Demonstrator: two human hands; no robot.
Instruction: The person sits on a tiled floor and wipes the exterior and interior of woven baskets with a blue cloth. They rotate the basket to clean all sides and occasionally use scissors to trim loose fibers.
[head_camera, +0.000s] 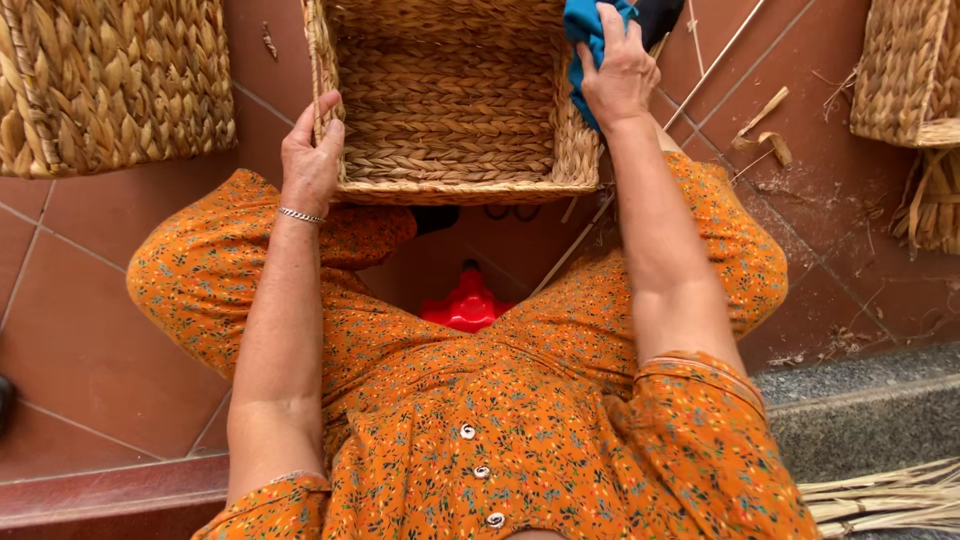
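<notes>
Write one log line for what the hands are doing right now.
left hand: grips woven basket rim | right hand: presses blue cloth on basket's other side | red plastic thing: on floor below

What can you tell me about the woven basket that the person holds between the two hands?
The woven basket is rectangular and open at the top, plaited from thick, straw-coloured plant fibre in braided rows. Its inside appears empty; the far end is cut off by the picture's edge. It sits in front of the person's knees, over the reddish tiled floor. The left hand holds the near left corner of the rim. The right hand presses a blue cloth against the right wall.
</notes>
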